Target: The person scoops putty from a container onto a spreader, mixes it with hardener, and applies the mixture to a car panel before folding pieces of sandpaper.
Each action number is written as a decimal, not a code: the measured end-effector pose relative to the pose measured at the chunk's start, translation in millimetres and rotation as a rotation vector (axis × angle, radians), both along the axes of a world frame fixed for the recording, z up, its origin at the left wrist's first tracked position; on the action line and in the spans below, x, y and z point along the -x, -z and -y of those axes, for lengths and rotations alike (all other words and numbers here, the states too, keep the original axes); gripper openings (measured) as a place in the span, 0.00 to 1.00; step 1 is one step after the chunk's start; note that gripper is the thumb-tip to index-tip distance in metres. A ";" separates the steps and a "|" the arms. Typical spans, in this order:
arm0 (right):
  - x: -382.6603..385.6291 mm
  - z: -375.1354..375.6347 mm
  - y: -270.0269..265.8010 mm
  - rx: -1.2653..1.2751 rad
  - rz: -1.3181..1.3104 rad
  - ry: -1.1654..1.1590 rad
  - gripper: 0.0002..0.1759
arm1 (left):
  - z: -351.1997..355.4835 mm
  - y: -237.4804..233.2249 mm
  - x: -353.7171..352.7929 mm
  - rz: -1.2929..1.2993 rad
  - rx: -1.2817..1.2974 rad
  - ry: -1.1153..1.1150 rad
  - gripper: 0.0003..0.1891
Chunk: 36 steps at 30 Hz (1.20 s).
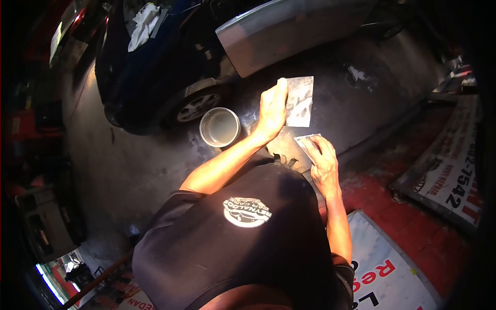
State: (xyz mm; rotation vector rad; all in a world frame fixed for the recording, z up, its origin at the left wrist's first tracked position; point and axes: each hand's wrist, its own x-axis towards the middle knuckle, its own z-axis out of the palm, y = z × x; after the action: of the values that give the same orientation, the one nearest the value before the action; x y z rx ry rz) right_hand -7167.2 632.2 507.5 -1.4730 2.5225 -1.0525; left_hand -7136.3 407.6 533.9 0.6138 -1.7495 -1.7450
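My left hand (273,109) is raised at the centre, its fingers closed on the left edge of a flat, grey, shiny rectangular sheet (299,102). Lower and to the right, my right hand (324,161) grips a smaller pale piece (308,144), which looks folded, between thumb and fingers. The two hands are apart. Left of my left wrist, a round bucket (220,127) with cloudy liquid stands on the floor.
A dark car (155,77) with a silver wheel (198,107) stands beyond the bucket. A large pale panel (289,36) is at the top. Printed signs (382,268) lie at the lower right; a framed banner (449,170) is farther right.
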 end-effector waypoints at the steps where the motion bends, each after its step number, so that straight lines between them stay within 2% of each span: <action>1: 0.6 -2.8 -0.9 0.052 0.155 0.043 0.27 | 5.9 -8.0 -0.9 0.005 0.023 -0.011 0.27; 2: 5.5 -4.6 -3.5 0.150 0.246 0.073 0.29 | 6.4 -1.6 1.3 0.001 0.019 -0.019 0.27; 4: 12.6 2.3 -35.1 0.363 0.224 0.053 0.31 | 3.5 14.6 1.6 -0.034 -0.218 0.090 0.25; 5: 13.7 5.3 -47.8 0.374 0.164 0.032 0.32 | -2.3 17.3 -1.6 -0.035 -0.378 0.162 0.19; 6: 11.3 8.2 -50.3 0.376 0.163 0.037 0.32 | -8.8 19.5 -1.8 -0.139 -0.800 0.258 0.16; 8: 6.9 11.8 -52.8 0.291 -0.107 -0.099 0.31 | -21.8 23.3 -7.0 -0.103 -1.135 0.307 0.15; 9: 0.9 11.5 -53.3 0.167 -0.138 -0.085 0.34 | -23.4 17.1 -8.1 -0.102 -1.138 0.309 0.15; 10: 0.7 8.5 -45.1 0.163 -0.135 -0.085 0.34 | -24.2 11.1 -10.4 -0.110 -1.110 0.325 0.15; 12: 5.9 -1.1 -18.1 0.155 0.028 0.081 0.34 | -20.3 6.5 -15.4 -0.127 -1.084 0.322 0.15; 13: 8.7 -7.6 -12.9 0.070 0.059 0.089 0.36 | -15.7 5.3 -15.1 -0.141 -1.039 0.336 0.15; 14: 13.2 -21.4 7.3 -0.140 -0.109 -0.013 0.39 | -12.0 3.6 -12.1 -0.158 -0.989 0.357 0.15; 15: 10.0 -20.0 11.3 -0.082 0.011 0.031 0.39 | -13.0 2.5 -9.0 -0.278 -0.901 0.378 0.15; 16: 10.1 -19.3 14.2 -0.029 0.131 0.063 0.39 | -14.2 1.3 -5.6 -0.286 -0.900 0.372 0.15; 17: 16.5 -20.7 13.9 0.031 0.135 0.148 0.39 | -12.6 0.1 -1.8 -0.230 -0.666 0.340 0.17; 18: 19.4 -12.9 -12.1 0.087 0.151 0.241 0.40 | -12.3 0.7 -2.3 -0.158 -0.439 0.307 0.19; 19: 26.4 -8.5 -26.2 0.111 0.100 0.265 0.39 | -7.3 2.9 -5.9 -0.016 -0.391 0.359 0.24; 20: 31.8 -2.9 -33.7 0.154 0.031 0.222 0.40 | -11.9 8.0 -4.3 0.108 -0.308 0.336 0.25; 22: 32.1 12.9 -58.5 0.016 -0.140 0.068 0.39 | -24.8 7.9 -1.5 0.069 -0.152 0.322 0.29; 23: 25.7 20.7 -59.6 -0.012 -0.153 0.028 0.36 | -25.4 9.6 1.1 0.070 -0.155 0.335 0.29; 25: 18.3 25.9 -49.1 0.001 -0.132 0.005 0.33 | -19.7 13.4 4.4 0.053 -0.011 0.182 0.28; 28: 6.9 20.2 -30.5 -0.014 -0.161 -0.026 0.30 | -17.5 20.7 4.5 0.065 -0.165 0.109 0.27; 30: 4.5 14.4 -18.7 0.010 -0.140 -0.020 0.36 | -10.5 35.1 4.2 0.060 -0.220 0.122 0.24; 31: 6.1 9.2 -15.6 0.003 -0.141 -0.016 0.36 | -4.4 32.8 1.4 0.050 -0.184 0.133 0.24; 32: 9.9 4.0 -13.4 -0.055 -0.145 -0.033 0.33 | -0.5 29.1 1.4 0.039 -0.146 0.142 0.24; 33: 12.4 -0.7 -10.6 -0.112 -0.148 -0.050 0.29 | -5.5 -0.7 4.4 -0.069 -0.262 0.101 0.23; 34: 12.2 -4.5 -5.1 -0.111 -0.151 -0.044 0.29 | 6.6 8.5 8.3 -0.087 -0.177 0.089 0.23; 36: 13.4 -10.1 3.3 0.157 0.281 0.037 0.27 | 15.9 6.1 13.8 -0.109 -0.148 0.069 0.22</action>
State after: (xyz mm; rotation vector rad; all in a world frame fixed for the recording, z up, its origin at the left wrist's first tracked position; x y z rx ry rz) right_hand -7180.6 642.3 504.2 -1.2123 2.3253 -1.3827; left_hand -7150.1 391.7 527.8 0.5146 -1.5944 -1.9316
